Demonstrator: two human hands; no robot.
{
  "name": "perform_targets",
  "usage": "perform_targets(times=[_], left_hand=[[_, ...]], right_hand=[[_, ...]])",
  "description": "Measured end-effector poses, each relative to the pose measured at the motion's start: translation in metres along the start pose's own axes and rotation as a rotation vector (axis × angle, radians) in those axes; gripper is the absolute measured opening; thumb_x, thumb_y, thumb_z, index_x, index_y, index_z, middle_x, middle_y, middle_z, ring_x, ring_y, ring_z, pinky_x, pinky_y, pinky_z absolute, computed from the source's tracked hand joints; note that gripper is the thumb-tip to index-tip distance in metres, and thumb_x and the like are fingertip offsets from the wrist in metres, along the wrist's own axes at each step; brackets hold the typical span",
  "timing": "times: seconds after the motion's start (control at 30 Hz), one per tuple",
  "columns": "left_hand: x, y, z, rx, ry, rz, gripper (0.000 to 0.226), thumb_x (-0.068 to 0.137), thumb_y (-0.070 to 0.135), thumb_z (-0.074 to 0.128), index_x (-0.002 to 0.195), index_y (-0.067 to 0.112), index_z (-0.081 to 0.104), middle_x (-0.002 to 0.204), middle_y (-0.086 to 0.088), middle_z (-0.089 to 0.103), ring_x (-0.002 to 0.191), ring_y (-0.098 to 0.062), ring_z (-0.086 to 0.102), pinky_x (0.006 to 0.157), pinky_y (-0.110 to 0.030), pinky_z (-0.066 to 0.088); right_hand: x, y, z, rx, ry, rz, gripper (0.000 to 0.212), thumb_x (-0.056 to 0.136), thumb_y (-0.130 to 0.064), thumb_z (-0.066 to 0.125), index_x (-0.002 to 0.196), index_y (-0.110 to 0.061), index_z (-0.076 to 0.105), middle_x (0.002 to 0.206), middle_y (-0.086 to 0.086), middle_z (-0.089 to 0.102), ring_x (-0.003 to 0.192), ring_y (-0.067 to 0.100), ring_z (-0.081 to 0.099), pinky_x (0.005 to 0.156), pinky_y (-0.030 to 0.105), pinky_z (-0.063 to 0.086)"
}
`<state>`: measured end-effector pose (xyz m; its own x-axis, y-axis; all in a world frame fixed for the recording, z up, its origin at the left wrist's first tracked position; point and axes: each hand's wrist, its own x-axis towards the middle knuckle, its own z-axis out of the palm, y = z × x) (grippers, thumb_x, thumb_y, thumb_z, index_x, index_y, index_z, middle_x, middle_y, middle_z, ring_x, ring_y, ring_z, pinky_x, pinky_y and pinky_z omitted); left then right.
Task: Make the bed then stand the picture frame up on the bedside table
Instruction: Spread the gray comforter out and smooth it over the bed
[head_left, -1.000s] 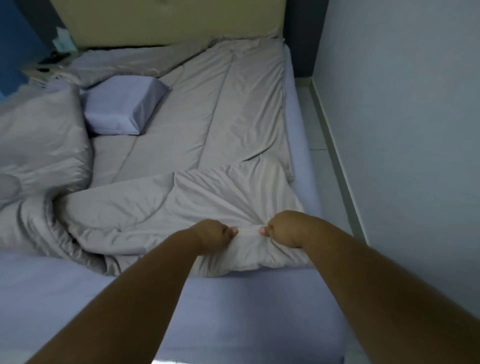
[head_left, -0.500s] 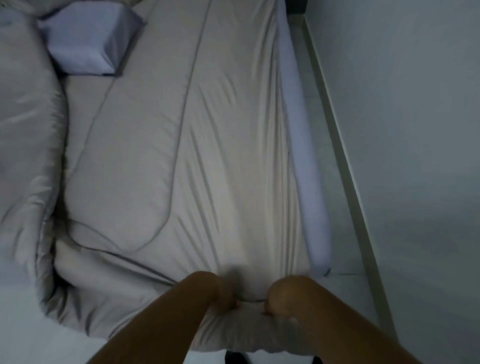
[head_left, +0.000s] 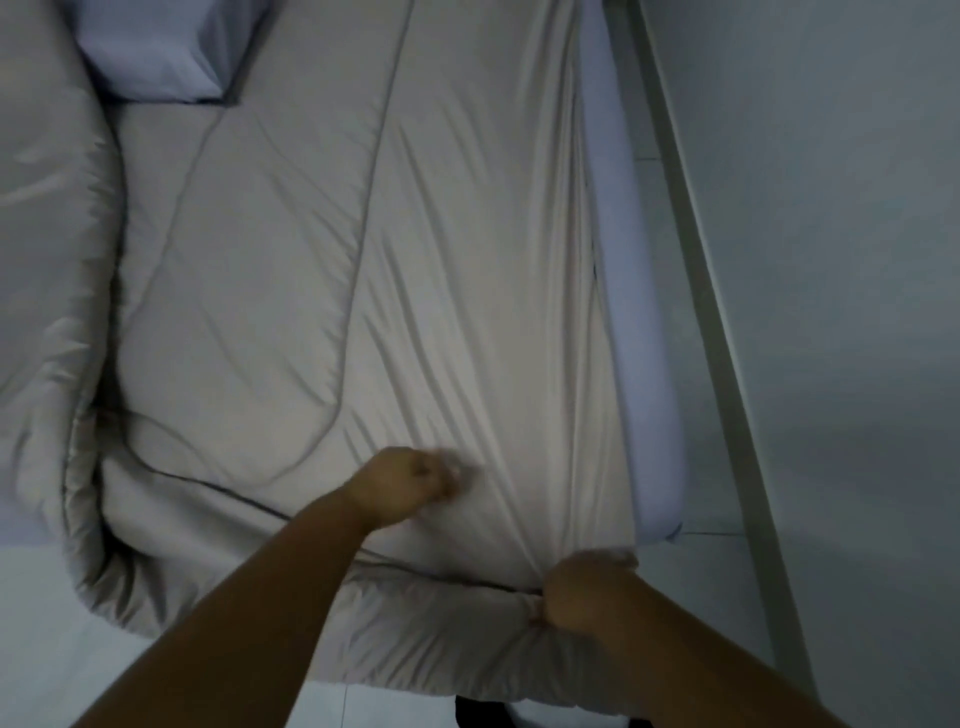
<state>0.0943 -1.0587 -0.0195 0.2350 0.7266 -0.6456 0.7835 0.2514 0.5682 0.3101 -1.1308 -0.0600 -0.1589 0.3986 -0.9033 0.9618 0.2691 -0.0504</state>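
Observation:
A grey quilted comforter (head_left: 322, 291) lies stretched over the bed, its foot end hanging past the mattress edge. My right hand (head_left: 582, 592) is clenched on the comforter's hem near the bed's right foot corner, with taut folds running up from it. My left hand (head_left: 410, 486) rests in a blurred fist on top of the comforter, a little left and farther up; whether it grips cloth I cannot tell. A pale blue pillow (head_left: 156, 52) lies at the top left. The picture frame and bedside table are out of view.
The mattress edge (head_left: 644, 364) in a lilac sheet shows along the right side. A narrow strip of tiled floor (head_left: 649, 171) and a skirting board (head_left: 711, 322) separate the bed from the wall (head_left: 831, 260). Bunched comforter (head_left: 47, 234) piles up at the left.
The folded-back comforter end has been pulled down flat to the foot of the bed. My left hand has since let go of the hem and moved up onto the comforter; the view tilted downward.

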Motion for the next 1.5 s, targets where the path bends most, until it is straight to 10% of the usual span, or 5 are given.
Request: perform_targets(times=[0.17, 0.33, 0.57, 0.93, 1.5], left_hand=[[0.038, -0.017, -0.052, 0.043, 0.569, -0.009, 0.039, 0.098, 0.030, 0.044, 0.132, 0.014, 0.054, 0.138, -0.008, 0.053, 0.130, -0.022, 0.046, 0.107, -0.025, 0.031], [0.082, -0.067, -0.024, 0.265, 0.421, -0.099, 0.093, 0.080, 0.071, -0.001, 0.150, 0.013, 0.016, 0.160, -0.008, 0.008, 0.148, -0.025, 0.006, 0.119, -0.034, 0.004], [0.095, -0.087, 0.002, 0.301, 0.632, -0.064, 0.087, 0.076, 0.061, -0.003, 0.151, 0.019, 0.008, 0.160, 0.001, 0.005, 0.148, -0.018, 0.005, 0.118, -0.037, 0.004], [0.095, -0.087, 0.013, 0.350, 0.715, -0.053, 0.074, 0.087, 0.053, 0.009, 0.149, 0.015, 0.020, 0.157, -0.003, 0.018, 0.146, -0.023, 0.019, 0.117, -0.040, 0.013], [0.107, -0.036, 0.039, 0.388, 0.678, 0.007, 0.077, 0.085, 0.055, 0.006, 0.150, 0.015, 0.018, 0.158, -0.003, 0.012, 0.147, -0.024, 0.012, 0.118, -0.037, 0.006]], right_hand=[[-0.001, -0.017, -0.003, -0.177, 0.063, 0.000, 0.080, 0.081, -0.060, 0.056, 0.102, 0.017, 0.065, 0.101, 0.040, 0.063, 0.096, 0.038, 0.066, 0.057, 0.076, 0.041], [-0.001, -0.033, -0.040, -0.037, -0.098, 0.111, 0.051, 0.103, -0.032, 0.023, 0.147, -0.006, 0.026, 0.154, 0.017, 0.026, 0.140, 0.041, 0.020, 0.107, 0.061, 0.021], [0.037, -0.065, -0.125, 0.273, 1.165, -0.232, 0.033, 0.083, -0.043, 0.048, 0.085, -0.019, 0.070, 0.084, 0.002, 0.071, 0.082, 0.020, 0.067, 0.078, 0.027, 0.053], [0.106, 0.061, -0.101, 0.361, 0.989, 0.302, 0.071, 0.089, -0.049, 0.006, 0.149, -0.013, 0.021, 0.158, 0.007, 0.018, 0.146, 0.029, 0.016, 0.117, 0.041, -0.001], [0.077, 0.129, -0.107, 0.294, 1.068, 0.420, 0.041, 0.098, -0.018, 0.030, 0.138, -0.017, 0.034, 0.114, 0.018, 0.050, 0.091, 0.037, 0.060, 0.072, 0.042, 0.049]])
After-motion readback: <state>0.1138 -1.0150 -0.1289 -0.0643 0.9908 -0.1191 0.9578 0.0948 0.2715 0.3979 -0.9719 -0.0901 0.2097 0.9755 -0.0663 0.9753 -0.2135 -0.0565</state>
